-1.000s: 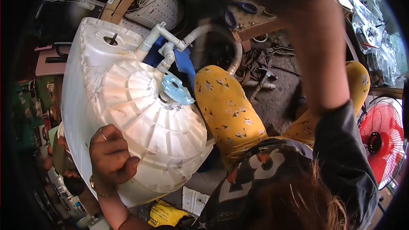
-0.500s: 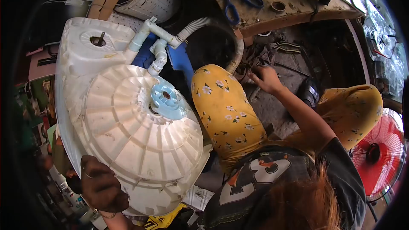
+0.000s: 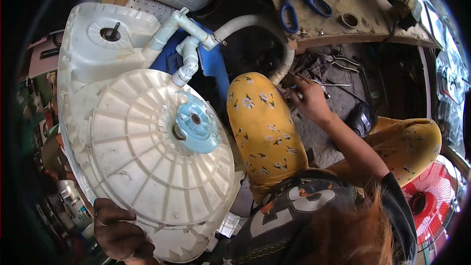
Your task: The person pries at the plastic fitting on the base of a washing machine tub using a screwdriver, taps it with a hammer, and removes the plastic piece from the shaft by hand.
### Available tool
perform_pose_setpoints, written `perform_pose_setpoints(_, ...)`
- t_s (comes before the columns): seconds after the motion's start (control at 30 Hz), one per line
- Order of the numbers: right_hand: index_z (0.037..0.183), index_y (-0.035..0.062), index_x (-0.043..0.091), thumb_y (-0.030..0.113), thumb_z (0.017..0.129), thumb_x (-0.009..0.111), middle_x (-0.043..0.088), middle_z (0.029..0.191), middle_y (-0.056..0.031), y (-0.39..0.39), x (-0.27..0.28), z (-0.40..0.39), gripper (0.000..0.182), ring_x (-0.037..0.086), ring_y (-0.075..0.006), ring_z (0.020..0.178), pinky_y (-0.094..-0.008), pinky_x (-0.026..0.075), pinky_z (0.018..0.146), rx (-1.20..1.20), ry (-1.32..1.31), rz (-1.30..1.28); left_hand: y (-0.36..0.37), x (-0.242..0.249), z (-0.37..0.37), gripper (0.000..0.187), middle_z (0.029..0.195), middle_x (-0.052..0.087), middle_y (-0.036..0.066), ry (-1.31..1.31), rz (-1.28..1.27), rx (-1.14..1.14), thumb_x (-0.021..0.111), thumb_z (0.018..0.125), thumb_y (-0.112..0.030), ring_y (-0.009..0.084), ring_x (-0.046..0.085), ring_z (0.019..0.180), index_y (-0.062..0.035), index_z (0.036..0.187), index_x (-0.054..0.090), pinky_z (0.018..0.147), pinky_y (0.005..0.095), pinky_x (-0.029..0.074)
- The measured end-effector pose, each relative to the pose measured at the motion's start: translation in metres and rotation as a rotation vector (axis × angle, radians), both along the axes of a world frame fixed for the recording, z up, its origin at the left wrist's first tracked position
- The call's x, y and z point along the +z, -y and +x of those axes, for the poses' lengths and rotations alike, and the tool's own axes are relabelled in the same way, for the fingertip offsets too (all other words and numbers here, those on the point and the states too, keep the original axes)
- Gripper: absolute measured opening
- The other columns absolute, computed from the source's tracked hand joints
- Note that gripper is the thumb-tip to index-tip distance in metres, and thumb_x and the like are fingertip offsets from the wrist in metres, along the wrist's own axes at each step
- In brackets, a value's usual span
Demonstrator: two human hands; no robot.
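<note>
A white plastic washing-machine tub (image 3: pixel 147 167) lies with its ribbed underside facing up. A light-blue plastic wheel-like part (image 3: pixel 197 122) sits beside the round hole near its middle. My left hand (image 3: pixel 120 228) is closed at the tub's lower-left rim, with its fingers curled. Beyond my knee, my right hand (image 3: pixel 310 102) reaches low over the floor near the end of the grey corrugated hose (image 3: pixel 245 21). Its fingers are bent together, and what they hold cannot be made out. A thin metal rod (image 3: pixel 338 85) shows just beside them.
Pale pipe fittings (image 3: pixel 189 59) join the tub to the hose. Blue-handled scissors (image 3: pixel 294 7) and a small ring-shaped part (image 3: pixel 349 20) lie on the worn wooden bench (image 3: pixel 333 34). Pliers (image 3: pixel 346 64) rest on the cluttered floor. A red fan (image 3: pixel 427 206) stands at the right.
The whole view has shifted slightly. My right hand has lowered a little, with its fingers more bent. My left hand stays at the tub's rim.
</note>
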State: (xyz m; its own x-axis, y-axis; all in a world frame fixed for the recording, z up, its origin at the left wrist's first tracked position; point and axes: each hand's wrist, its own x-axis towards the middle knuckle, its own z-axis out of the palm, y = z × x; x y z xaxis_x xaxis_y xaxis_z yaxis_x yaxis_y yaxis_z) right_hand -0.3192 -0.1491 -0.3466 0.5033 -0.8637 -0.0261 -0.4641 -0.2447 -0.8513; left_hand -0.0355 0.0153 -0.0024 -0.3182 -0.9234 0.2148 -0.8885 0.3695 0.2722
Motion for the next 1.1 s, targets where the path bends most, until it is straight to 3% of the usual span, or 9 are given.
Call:
perform_pose_setpoints(0.07,0.107,-0.002,0.058,0.021,0.08,0.071,0.058,0.11,-0.0206,-0.008,0.038,0.028,0.038,0.059,-0.0373,0.1,-0.0421,0.049,0.085,-0.062,0.222,-0.106,-0.006,-0.001,0.006,0.025,0.048,0.047,-0.006,-0.021,-0.006,0.029,0.067,0.051,-0.033,0.018,0.05,0.058,-0.0174,0.047,0.047,0.062,0.0367,0.032)
perform_pose_setpoints(0.17,0.123,0.0008,0.048,0.032,0.073,0.079,0.052,0.121,-0.0176,-0.004,0.091,0.066,0.067,0.048,-0.0366,0.119,-0.0442,0.034,0.108,0.189,0.552,0.007,0.0,-0.001,0.0,0.029,0.048,0.048,-0.007,-0.039,0.007,0.031,0.07,0.056,-0.036,0.0164,0.05,0.058,-0.018,0.048,0.049,0.063,0.0364,0.032)
perform_pose_setpoints(0.33,0.142,0.0046,0.026,0.051,0.061,0.084,0.03,0.138,-0.0291,0.004,0.111,0.128,0.11,0.035,-0.0449,0.129,-0.0497,0.03,0.11,0.478,0.59,0.116,0.007,0.003,0.011,0.03,0.054,0.051,-0.007,-0.099,0.07,-0.119,0.073,0.056,-0.042,0.0148,0.049,0.057,-0.0197,0.054,0.052,0.059,0.0347,0.031)
perform_pose_setpoints(0.5,0.147,0.0139,0.021,0.048,0.061,0.084,0.021,0.141,-0.0363,0.001,0.123,0.146,0.112,0.028,-0.0547,0.13,-0.0539,0.029,0.108,0.65,0.489,0.126,0.005,0.011,0.01,0.03,0.058,0.049,-0.008,-0.081,0.179,-0.112,0.075,0.052,-0.04,0.0136,0.048,0.055,-0.0197,0.06,0.055,0.057,0.0331,0.029)
perform_pose_setpoints(0.53,0.146,0.0149,0.021,0.047,0.06,0.084,0.021,0.141,-0.0358,0.002,0.128,0.144,0.111,0.028,-0.0548,0.13,-0.0542,0.029,0.108,0.68,0.44,0.094,0.007,0.018,0.01,0.019,0.063,0.053,-0.007,-0.025,0.247,-0.141,0.072,0.067,-0.033,0.0159,0.052,0.064,-0.0203,0.078,0.062,0.06,0.0366,0.036)
perform_pose_setpoints(0.63,0.142,0.0176,0.029,0.039,0.059,0.085,0.021,0.141,-0.0328,-0.001,0.129,0.146,0.102,0.027,-0.0533,0.131,-0.0546,0.029,0.108,0.697,0.385,0.061,0.008,0.014,-0.01,0.029,0.058,0.047,0.003,-0.227,0.183,0.044,0.076,0.049,-0.02,0.0227,0.05,0.056,-0.0084,0.057,0.05,0.054,0.04,0.038)
perform_pose_setpoints(0.73,0.137,0.0169,0.035,0.035,0.058,0.085,0.024,0.138,-0.0305,-0.003,0.128,0.146,0.095,0.027,-0.0517,0.131,-0.054,0.03,0.108,0.662,0.431,0.07,0.007,0.013,-0.009,0.032,0.056,0.047,0.003,-0.262,0.198,0.033,0.077,0.045,-0.021,0.0234,0.05,0.056,-0.0068,0.057,0.051,0.058,0.0421,0.036)
perform_pose_setpoints(0.83,0.131,0.0163,0.038,0.031,0.057,0.084,0.025,0.136,-0.0289,-0.004,0.128,0.148,0.089,0.027,-0.0507,0.13,-0.0532,0.031,0.107,0.639,0.459,0.078,0.016,0.014,0.001,0.033,0.056,0.046,0.003,-0.227,0.225,-0.124,0.078,0.046,-0.021,0.0229,0.049,0.055,-0.0065,0.058,0.051,0.057,0.039,0.034)
perform_pose_setpoints(1.1,0.127,0.0159,0.042,0.026,0.055,0.083,0.026,0.133,-0.0279,-0.005,0.121,0.148,0.084,0.028,-0.0499,0.128,-0.0524,0.033,0.105,0.62,0.514,0.058,0.018,0.018,0.004,0.032,0.06,0.046,0.001,-0.172,0.278,-0.146,0.078,0.049,-0.023,0.022,0.049,0.06,-0.0082,0.06,0.052,0.055,0.0369,0.033)
